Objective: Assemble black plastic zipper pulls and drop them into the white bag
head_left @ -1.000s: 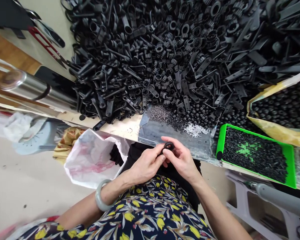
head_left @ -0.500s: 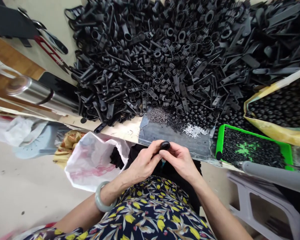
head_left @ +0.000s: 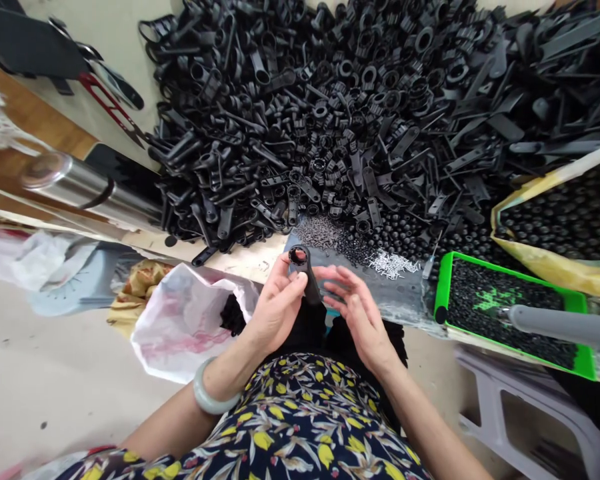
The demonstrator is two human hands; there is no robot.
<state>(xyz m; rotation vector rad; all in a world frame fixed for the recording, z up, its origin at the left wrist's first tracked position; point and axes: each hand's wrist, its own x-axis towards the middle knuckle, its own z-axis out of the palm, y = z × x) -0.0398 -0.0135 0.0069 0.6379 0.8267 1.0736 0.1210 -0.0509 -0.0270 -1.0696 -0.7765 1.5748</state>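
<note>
Between the thumb and fingers of my left hand [head_left: 277,303] is a black plastic part [head_left: 309,279] with a toothed ring at its upper end and a flat handle slanting down to the right. My right hand [head_left: 357,310] is just right of the handle, fingers spread and curved, apparently holding nothing. Past my hands, small metal pins [head_left: 393,264], tiny brownish pieces [head_left: 319,232] and black balls [head_left: 403,232] lie on the grey work surface [head_left: 325,259]. A large heap of similar black plastic parts [head_left: 300,120] rises behind them.
A green tray [head_left: 444,287] of small black pieces stands at the right, a grey bar [head_left: 560,323] reaching over it. Behind it is a yellow-edged sack [head_left: 540,257] of black balls. At left are a white bag [head_left: 170,327], a steel flask [head_left: 75,179] and red-handled scissors [head_left: 110,107].
Both hands were together on the black part; now my right hand has let go and opened. My left hand has moved left and up a little, turning the part so its ring shows.
</note>
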